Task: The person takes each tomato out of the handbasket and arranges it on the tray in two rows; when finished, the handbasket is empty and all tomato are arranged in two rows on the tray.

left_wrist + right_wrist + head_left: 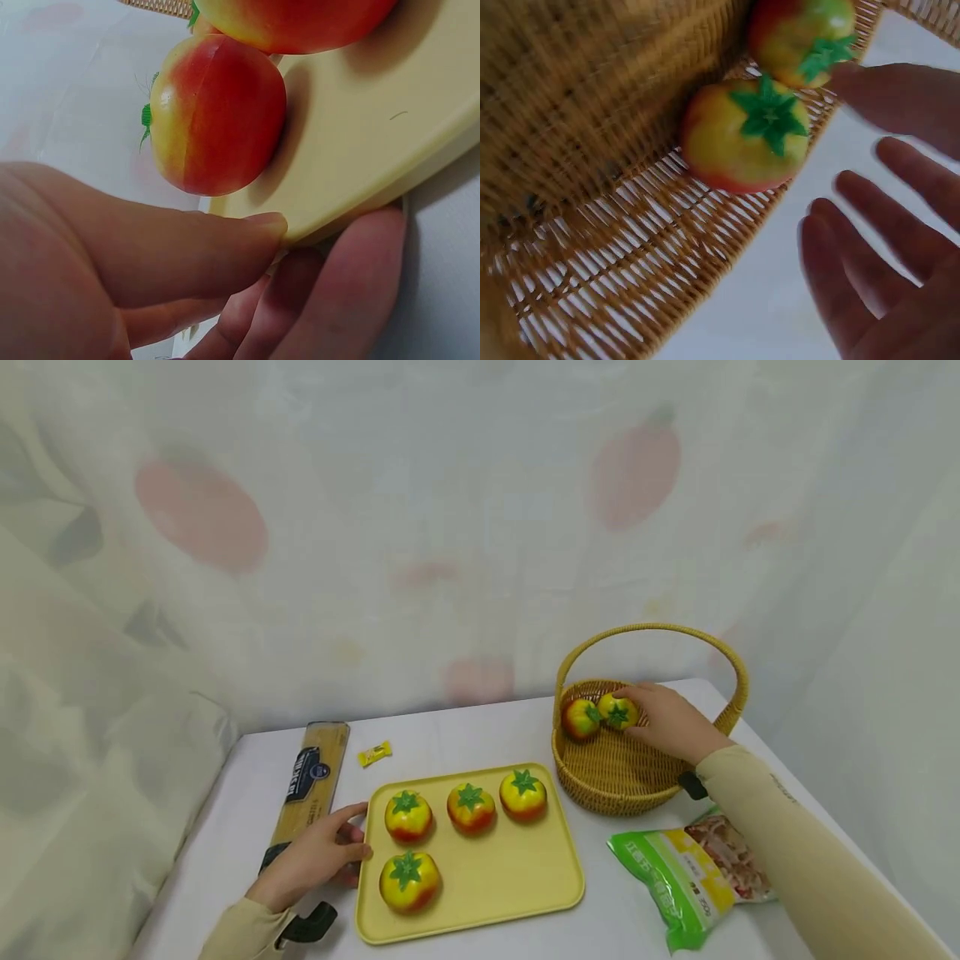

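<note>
My left hand (315, 853) holds the left edge of a yellow tray (502, 877), thumb on the rim and fingers beneath, as the left wrist view shows. Several yellow-and-red toy tomatoes (406, 882) with green star-shaped tops sit on that tray. Two more toy tomatoes (582, 720) lie side by side at the far left inside a wicker basket (615, 797). Over the basket reaches my right hand (670, 723), close by the right-hand tomato (618, 712). In the right wrist view its fingers (870, 225) are spread and hold nothing.
The basket's tall handle (652, 627) arches above my right hand. A green packaged food bag (693, 877) lies under the right forearm. Left of the tray are a long noodle-like packet (318, 768) and a small yellow wrapped candy (375, 753). A curtain hangs behind the table.
</note>
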`<state>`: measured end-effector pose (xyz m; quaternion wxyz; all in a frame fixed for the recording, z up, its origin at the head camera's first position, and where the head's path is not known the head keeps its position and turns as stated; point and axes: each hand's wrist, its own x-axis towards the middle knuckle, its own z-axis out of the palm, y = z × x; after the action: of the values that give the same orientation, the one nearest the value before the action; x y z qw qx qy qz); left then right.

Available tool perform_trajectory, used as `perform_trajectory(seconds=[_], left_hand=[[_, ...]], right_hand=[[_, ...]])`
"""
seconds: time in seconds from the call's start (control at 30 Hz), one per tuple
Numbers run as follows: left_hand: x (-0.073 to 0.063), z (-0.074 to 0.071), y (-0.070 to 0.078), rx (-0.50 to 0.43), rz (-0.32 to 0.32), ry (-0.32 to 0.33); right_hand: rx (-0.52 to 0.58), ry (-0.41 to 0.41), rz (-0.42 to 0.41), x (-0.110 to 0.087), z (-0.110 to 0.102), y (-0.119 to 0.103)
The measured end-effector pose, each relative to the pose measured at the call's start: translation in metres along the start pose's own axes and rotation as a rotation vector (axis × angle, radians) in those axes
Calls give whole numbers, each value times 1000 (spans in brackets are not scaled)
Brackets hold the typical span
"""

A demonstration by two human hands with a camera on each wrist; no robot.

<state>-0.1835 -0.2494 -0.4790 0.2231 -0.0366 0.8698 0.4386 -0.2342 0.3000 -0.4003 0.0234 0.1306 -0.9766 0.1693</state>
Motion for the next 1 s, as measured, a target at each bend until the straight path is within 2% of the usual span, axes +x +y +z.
perform_trajectory(seconds=[0.33, 0.6, 1.0], left_hand=[[5, -2, 5, -10, -1, 25], [6, -3, 9, -4, 3, 22], [4, -5, 6, -3, 19, 33]], right_hand=[[30, -8, 39, 27, -9, 7], [25, -37, 60, 34, -9, 10], [62, -115, 103, 41, 0, 10]])
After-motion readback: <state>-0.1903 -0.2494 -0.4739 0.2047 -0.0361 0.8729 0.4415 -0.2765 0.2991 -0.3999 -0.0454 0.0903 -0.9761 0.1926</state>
